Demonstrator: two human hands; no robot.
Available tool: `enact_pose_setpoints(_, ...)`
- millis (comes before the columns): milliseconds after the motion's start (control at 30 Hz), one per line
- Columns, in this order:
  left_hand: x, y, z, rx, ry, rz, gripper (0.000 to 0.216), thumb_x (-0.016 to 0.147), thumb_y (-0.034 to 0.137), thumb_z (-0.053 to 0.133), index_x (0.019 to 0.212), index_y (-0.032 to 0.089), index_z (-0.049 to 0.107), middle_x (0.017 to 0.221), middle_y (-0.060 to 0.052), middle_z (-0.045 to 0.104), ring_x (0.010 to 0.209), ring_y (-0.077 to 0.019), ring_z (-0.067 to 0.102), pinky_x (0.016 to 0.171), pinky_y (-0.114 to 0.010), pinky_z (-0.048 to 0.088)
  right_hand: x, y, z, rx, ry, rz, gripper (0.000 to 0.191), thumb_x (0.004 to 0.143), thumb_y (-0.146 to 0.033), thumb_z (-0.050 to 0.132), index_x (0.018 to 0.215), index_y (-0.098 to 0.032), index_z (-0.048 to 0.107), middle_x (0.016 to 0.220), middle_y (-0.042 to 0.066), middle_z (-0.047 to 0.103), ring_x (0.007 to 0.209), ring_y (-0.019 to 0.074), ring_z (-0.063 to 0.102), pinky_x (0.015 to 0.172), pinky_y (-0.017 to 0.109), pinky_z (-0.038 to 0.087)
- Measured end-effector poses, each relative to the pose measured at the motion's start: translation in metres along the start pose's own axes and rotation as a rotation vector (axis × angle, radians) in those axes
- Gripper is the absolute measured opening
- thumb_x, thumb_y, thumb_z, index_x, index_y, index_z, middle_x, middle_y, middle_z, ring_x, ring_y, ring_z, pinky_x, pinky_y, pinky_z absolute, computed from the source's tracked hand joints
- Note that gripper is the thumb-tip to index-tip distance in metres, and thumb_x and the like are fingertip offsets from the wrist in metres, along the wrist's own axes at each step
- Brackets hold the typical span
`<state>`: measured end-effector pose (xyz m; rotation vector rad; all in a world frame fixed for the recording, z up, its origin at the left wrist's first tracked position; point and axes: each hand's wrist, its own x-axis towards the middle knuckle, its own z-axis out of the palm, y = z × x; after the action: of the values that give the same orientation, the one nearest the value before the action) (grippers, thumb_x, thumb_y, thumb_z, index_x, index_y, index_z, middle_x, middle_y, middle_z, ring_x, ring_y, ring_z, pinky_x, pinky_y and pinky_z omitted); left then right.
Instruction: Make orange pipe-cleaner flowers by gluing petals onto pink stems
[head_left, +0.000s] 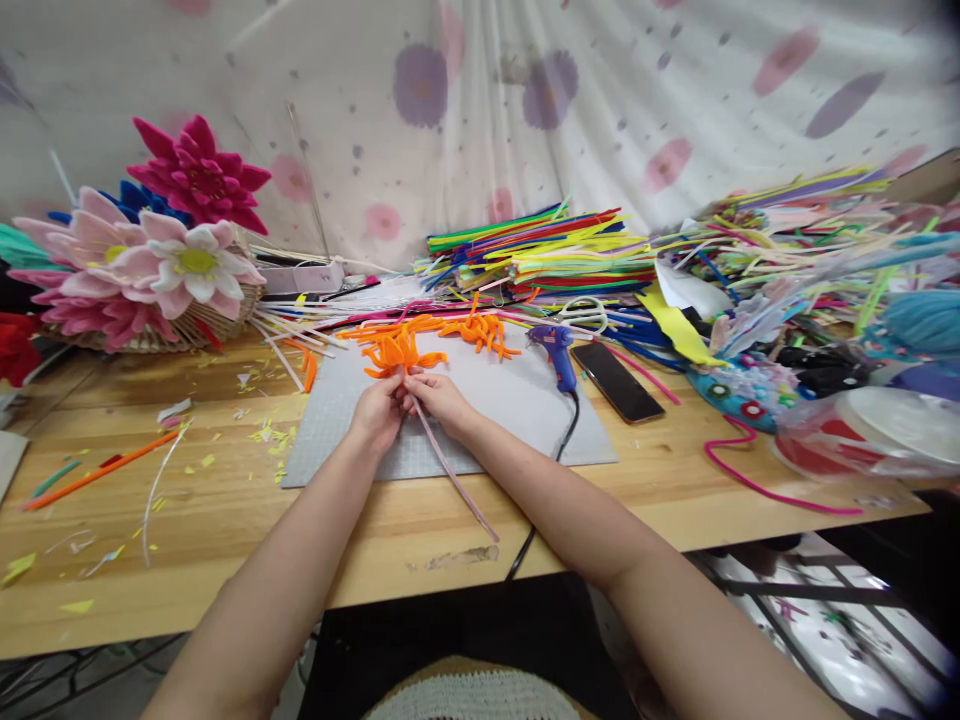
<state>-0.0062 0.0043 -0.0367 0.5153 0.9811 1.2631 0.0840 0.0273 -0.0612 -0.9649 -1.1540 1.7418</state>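
An orange pipe-cleaner flower (394, 350) with curled petals is held low over the grey cutting mat. Its pale pinkish stem (454, 478) slants down toward the table's front edge. My left hand (379, 412) is closed at the flower's base, fingers pinched against the stem. Right beside it, my right hand (438, 398) also pinches the stem's top just under the petals. The exact fingertip contact is partly hidden. More orange pipe-cleaner pieces (480, 332) lie on the mat's far part.
On the cutting mat (337, 455) lies a blue glue gun (556, 352), its black cord running to the front edge. A phone (616, 381) and scissors (585, 313) are nearby. Pipe-cleaner bundles (547, 250) line the back; finished felt-like flowers (196, 262) stand left, a plastic-wrapped tub (877, 430) right.
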Motion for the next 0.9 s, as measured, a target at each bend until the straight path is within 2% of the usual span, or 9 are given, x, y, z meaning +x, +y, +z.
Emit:
enact_pose_setpoints(200,0.000,0.000,-0.002,0.057,-0.045,0.008,0.032,0.084,0.035,0.048,0.061,0.013,0.054,0.037,0.005,0.036,0.033,-0.0076,0.035,0.036,-0.020,0.028,-0.001,-0.002,-0.001,0.106,-0.092,0.026,0.030,0.077,-0.038,0.059,0.060,-0.014,0.053,0.047,-0.005,0.054,0.040,0.0042,0.048,0.047,0.018,0.040)
enact_pose_setpoints(333,0.000,-0.002,-0.002,0.065,-0.106,0.071,0.034,0.079,0.037,0.057,0.056,0.014,0.049,0.040,0.004,0.040,0.036,-0.0080,0.041,0.039,-0.020,0.033,0.000,-0.002,-0.003,0.155,-0.065,0.022,0.031,0.076,-0.040,0.061,0.060,-0.015,0.052,0.044,-0.006,0.051,0.037,0.0032,0.044,0.044,0.017,0.037)
enact_pose_setpoints(467,0.002,-0.004,-0.003,0.092,-0.096,0.082,0.042,0.074,0.041,0.062,0.048,0.016,0.041,0.036,0.004,0.039,0.032,-0.0083,0.040,0.035,-0.021,0.032,-0.001,-0.004,-0.003,0.113,-0.069,0.053,0.032,0.075,-0.042,0.061,0.061,-0.014,0.054,0.045,-0.005,0.054,0.037,0.0039,0.046,0.043,0.017,0.039)
enact_pose_setpoints(600,0.002,-0.004,-0.004,0.065,-0.063,0.087,0.032,0.073,0.040,0.064,0.058,0.014,0.052,0.033,0.008,0.033,0.027,-0.0073,0.034,0.031,-0.020,0.027,-0.004,-0.009,-0.002,0.061,-0.087,0.096,0.035,0.078,-0.043,0.057,0.060,-0.013,0.055,0.048,-0.002,0.058,0.038,0.0055,0.050,0.045,0.019,0.043)
enact_pose_setpoints(667,0.001,-0.002,-0.004,0.047,-0.052,0.087,0.026,0.074,0.037,0.064,0.070,0.012,0.059,0.035,0.008,0.037,0.028,-0.0073,0.036,0.030,-0.020,0.028,-0.005,-0.010,-0.002,0.035,-0.093,0.097,0.037,0.079,-0.045,0.055,0.060,-0.013,0.056,0.048,-0.002,0.058,0.039,0.0057,0.051,0.046,0.019,0.044)
enact_pose_setpoints(733,0.000,0.002,-0.005,0.021,-0.030,0.079,0.023,0.076,0.033,0.063,0.077,0.010,0.063,0.044,0.004,0.049,0.034,-0.0083,0.045,0.034,-0.020,0.034,-0.006,-0.011,-0.003,0.012,-0.097,0.091,0.039,0.078,-0.048,0.055,0.062,-0.013,0.057,0.049,-0.001,0.059,0.040,0.0058,0.051,0.046,0.019,0.044)
enact_pose_setpoints(800,0.000,0.006,-0.006,-0.040,0.003,0.043,0.019,0.077,0.028,0.061,0.077,0.010,0.063,0.058,-0.002,0.061,0.047,-0.0104,0.056,0.043,-0.021,0.044,-0.007,-0.012,-0.006,-0.005,-0.093,0.081,0.040,0.077,-0.050,0.056,0.063,-0.013,0.057,0.050,-0.001,0.059,0.041,0.0056,0.051,0.045,0.018,0.041)
enact_pose_setpoints(900,-0.001,0.013,-0.008,-0.140,0.008,-0.052,0.018,0.078,0.026,0.061,0.071,0.010,0.063,0.070,-0.007,0.067,0.067,-0.0141,0.065,0.063,-0.025,0.052,-0.006,-0.011,-0.013,-0.032,-0.088,0.044,0.041,0.074,-0.053,0.057,0.063,-0.013,0.058,0.050,-0.001,0.057,0.042,0.0051,0.050,0.043,0.017,0.037)
